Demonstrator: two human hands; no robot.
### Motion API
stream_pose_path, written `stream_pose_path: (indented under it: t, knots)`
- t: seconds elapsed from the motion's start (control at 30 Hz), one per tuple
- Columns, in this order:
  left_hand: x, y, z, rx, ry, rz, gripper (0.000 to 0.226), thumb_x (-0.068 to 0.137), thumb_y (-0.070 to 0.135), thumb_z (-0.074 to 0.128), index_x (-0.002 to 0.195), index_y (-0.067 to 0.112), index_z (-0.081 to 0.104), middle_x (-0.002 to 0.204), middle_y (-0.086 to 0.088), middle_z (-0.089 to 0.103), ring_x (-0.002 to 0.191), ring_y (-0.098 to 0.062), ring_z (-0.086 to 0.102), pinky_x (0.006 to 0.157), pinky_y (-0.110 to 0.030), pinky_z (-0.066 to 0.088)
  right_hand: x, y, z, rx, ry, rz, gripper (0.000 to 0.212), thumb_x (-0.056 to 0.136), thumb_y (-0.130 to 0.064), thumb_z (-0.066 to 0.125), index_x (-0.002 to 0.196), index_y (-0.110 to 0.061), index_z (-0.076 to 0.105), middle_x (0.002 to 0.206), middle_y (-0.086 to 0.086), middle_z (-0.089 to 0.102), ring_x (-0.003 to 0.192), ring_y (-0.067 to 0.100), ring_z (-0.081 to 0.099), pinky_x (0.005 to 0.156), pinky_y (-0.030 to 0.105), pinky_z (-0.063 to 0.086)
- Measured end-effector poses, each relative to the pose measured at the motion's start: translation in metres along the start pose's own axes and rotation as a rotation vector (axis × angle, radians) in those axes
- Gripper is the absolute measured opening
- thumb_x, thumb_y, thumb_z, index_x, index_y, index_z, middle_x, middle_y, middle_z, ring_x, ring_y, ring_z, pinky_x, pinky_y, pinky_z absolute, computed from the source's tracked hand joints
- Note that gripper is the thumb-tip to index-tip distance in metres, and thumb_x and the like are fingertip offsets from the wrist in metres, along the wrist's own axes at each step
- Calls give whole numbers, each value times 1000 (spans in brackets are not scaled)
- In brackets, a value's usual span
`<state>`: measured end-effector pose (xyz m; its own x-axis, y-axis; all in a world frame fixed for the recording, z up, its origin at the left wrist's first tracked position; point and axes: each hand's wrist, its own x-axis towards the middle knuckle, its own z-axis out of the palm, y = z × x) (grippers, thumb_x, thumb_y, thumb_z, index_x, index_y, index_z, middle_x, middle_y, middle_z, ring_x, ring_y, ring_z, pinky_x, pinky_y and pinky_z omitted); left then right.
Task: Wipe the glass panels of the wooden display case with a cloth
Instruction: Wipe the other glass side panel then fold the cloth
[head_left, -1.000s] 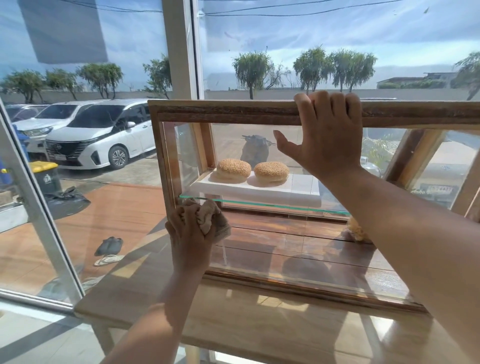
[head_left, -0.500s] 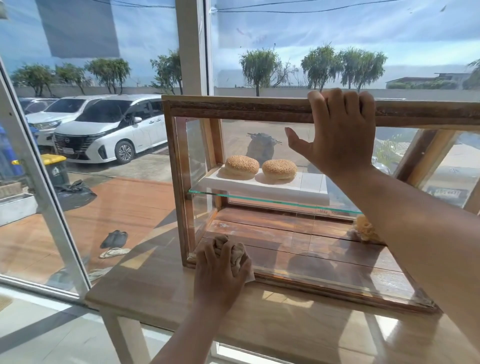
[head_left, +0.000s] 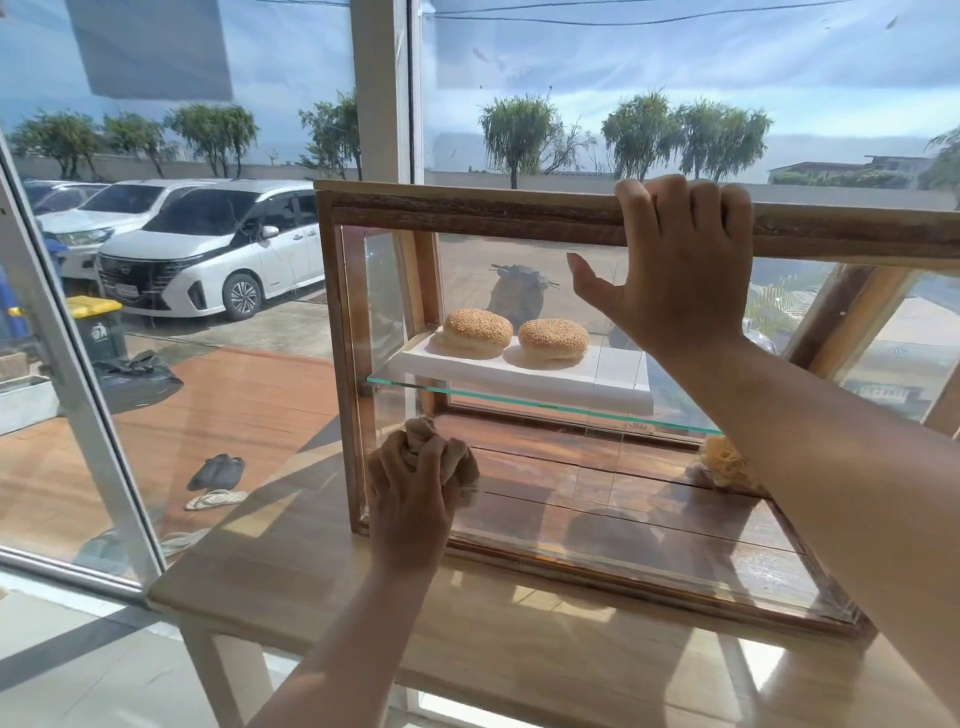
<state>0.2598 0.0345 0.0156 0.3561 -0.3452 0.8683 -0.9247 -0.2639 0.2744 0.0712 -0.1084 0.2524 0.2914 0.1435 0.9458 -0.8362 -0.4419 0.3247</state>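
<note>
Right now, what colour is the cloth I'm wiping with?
Plain light brown, no pattern; the cloth shows best in the head view.

Tan cloth (head_left: 441, 457), brown wooden display case (head_left: 467, 218), golden sesame-speckled buns (head_left: 477, 332), white tray (head_left: 545, 376), green-edged glass shelf (head_left: 519, 401), pale wooden table (head_left: 519, 649).

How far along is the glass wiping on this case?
Done: cannot tell; no panel looks wiped. In hand: the left hand presses a bunched cloth low left on the front panel; the right hand grips the top rail. Left: probably the rest of that panel and the sides.
</note>
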Motion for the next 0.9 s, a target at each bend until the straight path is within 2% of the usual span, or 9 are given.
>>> stream_pose_path:
  t: [0.07, 0.17, 0.3, 0.4, 0.5, 0.6, 0.67, 0.77, 0.9]
  knots:
    - [-29, -7, 3, 23, -93, 49, 30, 86, 31, 61, 114, 28, 50, 120, -17, 47, 99, -38, 50, 82, -47, 47, 0, -1, 1, -6, 11, -1, 59, 96, -60, 44, 119, -7, 55, 104, 16, 59, 93, 35, 55, 90, 46, 35]
    - [-53, -15, 1, 29, -227, 83, 41, 75, 27, 80, 105, 33, 52, 116, -13, 53, 98, -36, 51, 80, -47, 49, -1, -2, 1, -8, 19, -5, 58, 95, -60, 47, 119, -7, 56, 104, 16, 59, 93, 35, 55, 90, 46, 36]
    - [-43, -27, -3, 61, -294, 122, 42, 70, 36, 82, 102, 31, 55, 109, -9, 53, 93, -31, 51, 76, -44, 51, 0, -2, -2, 4, 10, -10, 58, 96, -60, 46, 118, -7, 56, 103, 15, 59, 93, 35, 54, 91, 47, 35]
    - [-37, -43, -5, 110, -246, 101, 42, 70, 32, 81, 103, 24, 57, 106, -11, 53, 88, -33, 52, 73, -43, 51, -1, -2, -2, 4, 6, -7, 59, 97, -61, 44, 119, -7, 56, 104, 16, 59, 93, 35, 55, 90, 46, 36]
    - [-28, -56, -8, 185, -155, -73, 41, 77, 25, 75, 111, 13, 55, 102, -20, 50, 86, -38, 49, 71, -47, 49, 0, -2, -1, -4, 12, -7, 59, 97, -60, 44, 119, -7, 56, 103, 16, 58, 93, 35, 55, 90, 47, 37]
    - [-31, -45, -3, 188, -139, -148, 39, 82, 26, 63, 115, 10, 49, 102, -23, 49, 86, -40, 49, 71, -48, 49, 0, -2, 0, 1, 11, -7, 59, 97, -61, 43, 119, -7, 56, 102, 15, 58, 91, 34, 54, 88, 46, 37]
    - [-38, -32, 0, 101, -188, -86, 39, 80, 25, 67, 111, 15, 46, 108, -20, 50, 87, -39, 51, 72, -50, 51, -1, -1, -1, -4, 9, -5, 60, 97, -61, 43, 119, -7, 56, 101, 15, 58, 89, 34, 53, 88, 46, 36]
    - [-27, -28, -5, 1, -270, 192, 46, 71, 29, 81, 105, 22, 50, 115, -10, 49, 94, -32, 53, 70, -47, 54, -2, -2, -1, 5, 22, -5, 59, 97, -60, 43, 118, -6, 58, 100, 15, 58, 88, 33, 54, 88, 46, 36]
    - [42, -18, -26, -71, -63, 236, 38, 80, 36, 66, 110, 21, 51, 114, -9, 44, 98, -34, 50, 78, -43, 51, 0, -2, -1, 13, 5, -1, 60, 98, -60, 42, 118, -7, 58, 102, 15, 59, 90, 34, 54, 89, 46, 38]
